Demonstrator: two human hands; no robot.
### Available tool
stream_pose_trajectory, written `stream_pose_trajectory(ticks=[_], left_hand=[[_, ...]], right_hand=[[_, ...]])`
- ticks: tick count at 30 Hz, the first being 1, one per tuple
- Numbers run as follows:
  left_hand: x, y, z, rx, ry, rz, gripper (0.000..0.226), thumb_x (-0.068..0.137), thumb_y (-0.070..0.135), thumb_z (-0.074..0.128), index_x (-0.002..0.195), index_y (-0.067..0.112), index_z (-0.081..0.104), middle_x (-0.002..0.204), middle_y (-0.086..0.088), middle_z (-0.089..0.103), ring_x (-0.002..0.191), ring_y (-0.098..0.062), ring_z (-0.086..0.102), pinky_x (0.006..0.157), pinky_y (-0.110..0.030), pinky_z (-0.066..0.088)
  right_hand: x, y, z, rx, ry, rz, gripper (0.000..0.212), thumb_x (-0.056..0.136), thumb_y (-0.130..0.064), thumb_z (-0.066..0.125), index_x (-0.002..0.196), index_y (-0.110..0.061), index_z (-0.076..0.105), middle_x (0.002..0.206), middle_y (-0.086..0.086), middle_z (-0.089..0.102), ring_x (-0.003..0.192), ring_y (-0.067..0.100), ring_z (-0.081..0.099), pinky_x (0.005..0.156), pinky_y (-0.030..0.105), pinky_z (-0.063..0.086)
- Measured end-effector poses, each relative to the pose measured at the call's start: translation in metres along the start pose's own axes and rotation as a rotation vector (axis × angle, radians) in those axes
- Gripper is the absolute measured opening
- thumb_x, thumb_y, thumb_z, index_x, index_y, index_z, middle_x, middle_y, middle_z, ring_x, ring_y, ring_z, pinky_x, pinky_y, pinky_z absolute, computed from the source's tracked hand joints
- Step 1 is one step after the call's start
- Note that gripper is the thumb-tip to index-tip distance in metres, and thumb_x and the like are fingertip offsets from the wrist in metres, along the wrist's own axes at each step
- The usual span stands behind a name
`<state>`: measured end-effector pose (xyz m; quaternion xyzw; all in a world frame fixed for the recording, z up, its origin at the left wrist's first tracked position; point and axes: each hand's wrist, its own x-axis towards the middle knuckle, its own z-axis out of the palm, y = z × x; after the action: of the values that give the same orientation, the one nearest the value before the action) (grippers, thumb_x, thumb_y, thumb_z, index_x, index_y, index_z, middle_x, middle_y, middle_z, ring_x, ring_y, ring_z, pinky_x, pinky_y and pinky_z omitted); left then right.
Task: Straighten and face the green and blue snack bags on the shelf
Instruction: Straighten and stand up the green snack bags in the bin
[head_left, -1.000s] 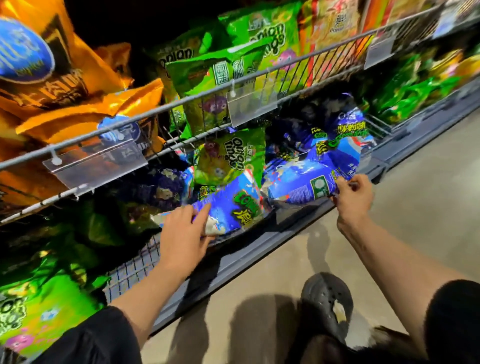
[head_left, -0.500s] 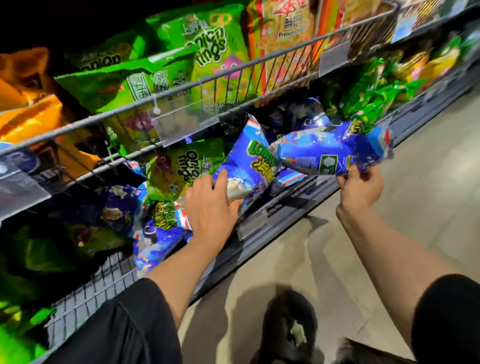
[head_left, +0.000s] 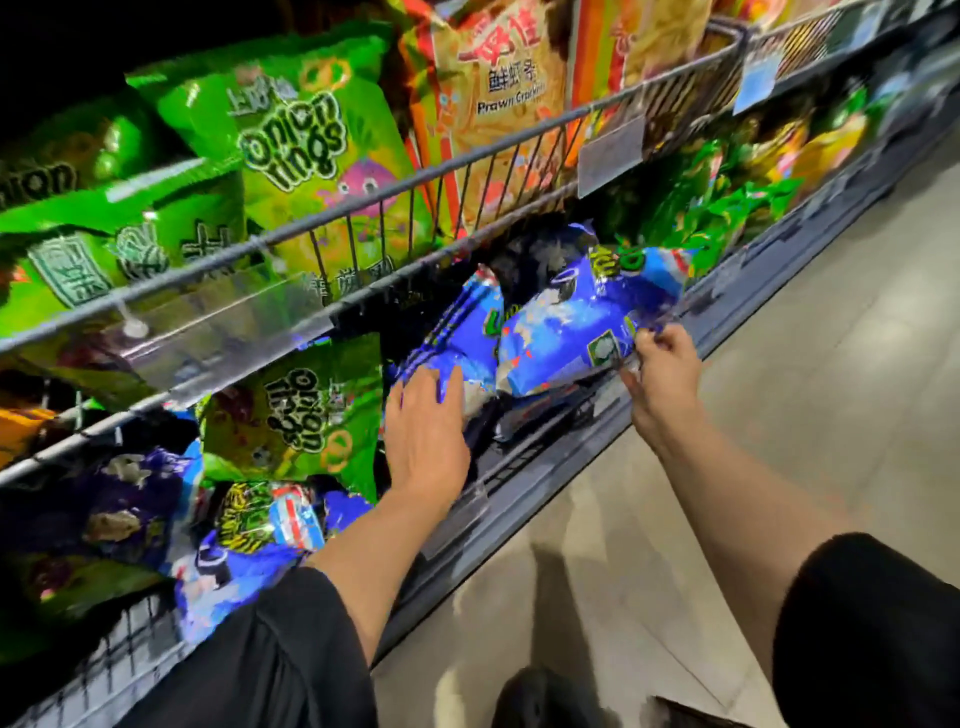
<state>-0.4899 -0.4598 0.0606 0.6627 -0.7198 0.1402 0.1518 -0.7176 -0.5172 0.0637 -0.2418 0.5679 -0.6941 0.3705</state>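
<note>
On the bottom shelf (head_left: 540, 483), my left hand (head_left: 426, 436) lies flat with fingers spread against an upright blue snack bag (head_left: 457, 332). My right hand (head_left: 662, 374) pinches the lower corner of a second blue bag (head_left: 566, 317), which lies tilted on its side and rests against the first. A green onion rings bag (head_left: 301, 415) stands turned sideways just left of my left hand. More blue bags (head_left: 244, 551) lie jumbled below it at the left.
The wire shelf above (head_left: 415, 182) holds green onion rings bags (head_left: 291, 140) and orange prawn cracker bags (head_left: 498, 88). Clear price tag holders (head_left: 610, 153) hang from its rail. Small green packets (head_left: 727, 208) fill the bottom shelf farther right. Grey floor (head_left: 805, 389) runs along the shelf.
My right hand has brought its blue bag down from in front of the shelf into the bottom shelf beside the other bag. My left hand has opened flat against the upright bag.
</note>
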Motion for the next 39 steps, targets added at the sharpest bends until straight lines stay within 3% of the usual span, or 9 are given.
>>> stream_pose_trajectory(ticks=[4, 7, 10, 13, 18, 25, 33, 36, 39], left_hand=[[-0.004, -0.010, 0.018, -0.289, -0.130, -0.161, 0.057, 0.098, 0.032, 0.042, 0.151, 0.020, 0.026, 0.153, -0.012, 0.032, 0.137, -0.032, 0.035, 0.114, -0.046, 0.026], [-0.005, 0.000, 0.010, -0.479, -0.047, -0.114, 0.065, 0.092, 0.060, 0.026, 0.150, 0.044, 0.002, 0.163, 0.000, 0.007, 0.148, -0.025, 0.015, 0.116, -0.056, 0.018], [-0.013, 0.022, 0.008, -0.406, -0.136, 0.101, 0.067, 0.085, 0.072, 0.026, 0.140, 0.059, -0.010, 0.160, 0.013, -0.017, 0.149, -0.019, -0.012, 0.110, -0.068, 0.001], [-0.022, 0.031, 0.017, -0.391, -0.187, 0.098, 0.071, 0.088, 0.066, 0.039, 0.141, 0.058, -0.007, 0.159, 0.014, -0.018, 0.149, -0.019, -0.013, 0.109, -0.071, 0.002], [-0.030, 0.012, 0.020, -0.282, -0.233, 0.022, 0.080, 0.089, 0.047, 0.057, 0.153, 0.032, 0.011, 0.163, 0.004, -0.006, 0.150, -0.017, -0.005, 0.115, -0.062, 0.002], [-0.059, -0.016, 0.012, -0.231, -0.183, 0.115, 0.076, 0.088, 0.028, 0.059, 0.151, 0.009, 0.022, 0.161, -0.010, 0.014, 0.150, -0.023, 0.008, 0.119, -0.040, -0.002], [-0.102, -0.073, -0.006, -0.286, 0.058, -0.057, 0.061, 0.084, 0.022, 0.060, 0.139, 0.000, 0.043, 0.151, -0.018, 0.036, 0.142, -0.034, 0.031, 0.117, -0.052, 0.020], [-0.112, -0.098, -0.008, -0.280, 0.068, -0.244, 0.071, 0.084, 0.018, 0.066, 0.145, 0.001, 0.033, 0.154, -0.021, 0.026, 0.144, -0.037, 0.023, 0.118, -0.050, 0.019], [-0.119, -0.117, -0.005, -0.352, -0.034, -0.386, 0.080, 0.087, 0.019, 0.064, 0.151, 0.006, 0.018, 0.157, -0.022, 0.014, 0.146, -0.036, 0.014, 0.119, -0.046, 0.017]], right_hand=[[-0.004, 0.045, -0.002, -0.093, -0.079, 0.282, 0.027, 0.090, -0.002, 0.043, 0.068, -0.018, 0.040, 0.062, 0.003, 0.039, 0.045, 0.011, 0.038, 0.040, 0.016, 0.035], [-0.011, 0.049, 0.006, -0.120, 0.012, 0.277, 0.010, 0.078, -0.018, 0.060, 0.082, -0.017, 0.050, 0.079, 0.009, 0.054, 0.065, 0.023, 0.052, 0.055, 0.031, 0.047], [-0.020, 0.042, 0.004, -0.427, 0.158, 0.121, 0.087, 0.063, -0.026, 0.079, 0.135, -0.007, 0.034, 0.136, 0.021, 0.038, 0.120, 0.033, 0.046, 0.096, 0.040, 0.046], [-0.040, 0.037, 0.000, -0.623, 0.022, -0.298, 0.098, 0.072, -0.004, 0.070, 0.149, -0.031, 0.016, 0.157, 0.012, 0.001, 0.142, 0.027, 0.022, 0.104, 0.029, 0.035], [-0.055, 0.068, 0.017, -0.884, -0.606, -0.401, 0.077, 0.084, -0.004, 0.062, 0.148, -0.030, 0.027, 0.159, 0.014, -0.006, 0.146, 0.036, -0.005, 0.119, 0.038, 0.006], [-0.062, 0.078, 0.014, -1.055, -0.606, -0.467, 0.081, 0.085, 0.001, 0.052, 0.150, -0.031, 0.016, 0.157, 0.019, -0.011, 0.145, 0.041, -0.004, 0.119, 0.040, 0.004], [-0.124, 0.050, 0.043, -0.990, -0.240, -0.935, 0.055, 0.069, 0.001, 0.051, 0.124, 0.005, 0.050, 0.125, 0.027, 0.052, 0.111, 0.044, 0.050, 0.095, 0.045, 0.040], [-0.162, 0.049, 0.087, -0.875, -0.444, -1.054, 0.045, 0.081, -0.010, 0.053, 0.123, 0.005, 0.051, 0.125, 0.024, 0.053, 0.115, 0.038, 0.048, 0.101, 0.043, 0.036], [-0.202, 0.053, 0.132, -0.735, -0.655, -0.726, 0.065, 0.084, -0.019, 0.064, 0.138, 0.003, 0.035, 0.137, 0.021, 0.042, 0.129, 0.032, 0.037, 0.108, 0.037, 0.031]])
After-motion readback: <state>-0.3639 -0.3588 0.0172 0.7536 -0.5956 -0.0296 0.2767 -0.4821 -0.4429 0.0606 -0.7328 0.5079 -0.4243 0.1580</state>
